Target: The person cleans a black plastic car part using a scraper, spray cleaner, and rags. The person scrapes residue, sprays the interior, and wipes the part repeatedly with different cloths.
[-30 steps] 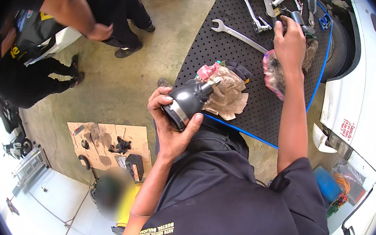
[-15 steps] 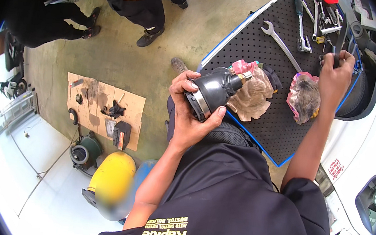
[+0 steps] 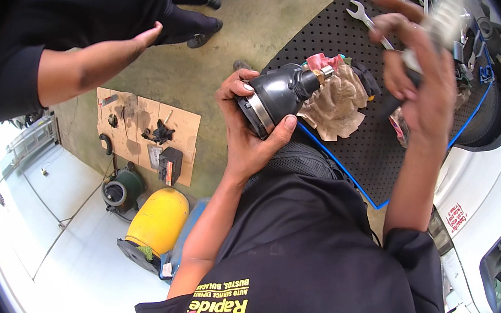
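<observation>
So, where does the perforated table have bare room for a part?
On the table, one bare patch lies between the wrench and the crumpled brown sheet; another, between that sheet, the right forearm and the near blue edge. Crowded: far right, around the tools.

Hands | left hand (image 3: 247, 149): curled, thumb (image 3: 282, 130) opposite fingers (image 3: 233, 86) | right hand (image 3: 431, 92): reaching farther out, fingers crooked, blurred

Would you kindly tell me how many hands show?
3: left hand gripping the black conical part, right hand above the perforated mat, co-worker's hand at upper left; others may be hidden.
</observation>
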`<state>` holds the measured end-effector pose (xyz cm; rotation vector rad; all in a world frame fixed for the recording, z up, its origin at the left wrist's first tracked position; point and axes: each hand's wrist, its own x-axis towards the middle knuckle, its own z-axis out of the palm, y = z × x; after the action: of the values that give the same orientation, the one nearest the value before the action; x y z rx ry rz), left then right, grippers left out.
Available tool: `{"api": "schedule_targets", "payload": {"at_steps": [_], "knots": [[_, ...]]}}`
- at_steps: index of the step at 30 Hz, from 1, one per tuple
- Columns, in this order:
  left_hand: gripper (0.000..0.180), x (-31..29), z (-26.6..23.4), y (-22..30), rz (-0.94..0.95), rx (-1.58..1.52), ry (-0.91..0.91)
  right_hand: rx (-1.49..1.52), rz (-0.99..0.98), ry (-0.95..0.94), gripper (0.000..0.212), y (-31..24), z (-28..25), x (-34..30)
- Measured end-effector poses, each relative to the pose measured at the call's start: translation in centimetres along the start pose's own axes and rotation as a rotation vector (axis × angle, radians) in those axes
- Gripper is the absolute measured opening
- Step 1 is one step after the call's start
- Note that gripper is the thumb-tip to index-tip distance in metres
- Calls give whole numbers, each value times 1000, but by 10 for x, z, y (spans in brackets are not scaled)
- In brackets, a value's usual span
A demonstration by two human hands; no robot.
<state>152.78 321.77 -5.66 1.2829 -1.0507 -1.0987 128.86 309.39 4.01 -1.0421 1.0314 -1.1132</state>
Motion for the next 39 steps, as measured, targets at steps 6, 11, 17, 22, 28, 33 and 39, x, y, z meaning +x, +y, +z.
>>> {"api": "schedule_targets", "payload": {"at_steps": [6, 11, 17, 22, 28, 33, 39], "knots": [[77, -7, 13, 3, 42, 23, 105, -435, 104, 11, 37, 27, 38, -38], [79, -14, 17, -7, 64, -27, 154, -1106, -80, -87, 34, 19, 40, -78], [79, -20, 13, -2, 235, 276, 130, -1501, 196, -285, 52, -1, 47, -100], [80, -30, 4, 6, 389, 532, 154, -1547, 199, -339, 55, 0, 57, -100], [79, -31, -2, 0, 405, 545, 200, -1438, 97, -332, 51, 17, 62, -92], [80, -31, -3, -2, 391, 519, 216, -1409, 77, -351, 50, 20, 67, -93], [79, -34, -7, -4, 390, 479, 268, -1417, 10, -365, 51, 21, 71, -89]]}}
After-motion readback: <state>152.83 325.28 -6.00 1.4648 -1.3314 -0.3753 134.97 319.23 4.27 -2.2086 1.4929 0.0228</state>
